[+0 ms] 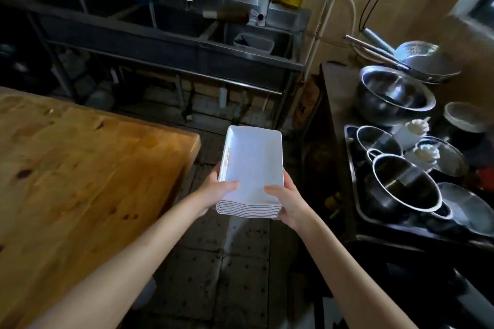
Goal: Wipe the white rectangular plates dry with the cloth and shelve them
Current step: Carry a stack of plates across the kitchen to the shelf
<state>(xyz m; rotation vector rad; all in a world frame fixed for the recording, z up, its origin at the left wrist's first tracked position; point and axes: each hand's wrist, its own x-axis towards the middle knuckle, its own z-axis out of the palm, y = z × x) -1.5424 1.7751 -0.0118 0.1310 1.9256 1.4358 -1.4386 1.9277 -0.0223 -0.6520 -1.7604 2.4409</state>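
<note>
While both hands carry them, the stacked white plates (251, 168) hang in mid-air over the floor, between wooden table (80, 168) and metal counter (334, 115).

Left hand (216, 191) and right hand (287, 199) each clasp a near corner, thumbs on top, fingers curled beneath; the stack looks heavy, stiff, breakable and probably slick, so support from underneath suits it. Rightward, steel bowls (393, 93) and pots (401, 181) mostly look empty; no cloth in hand.
</note>
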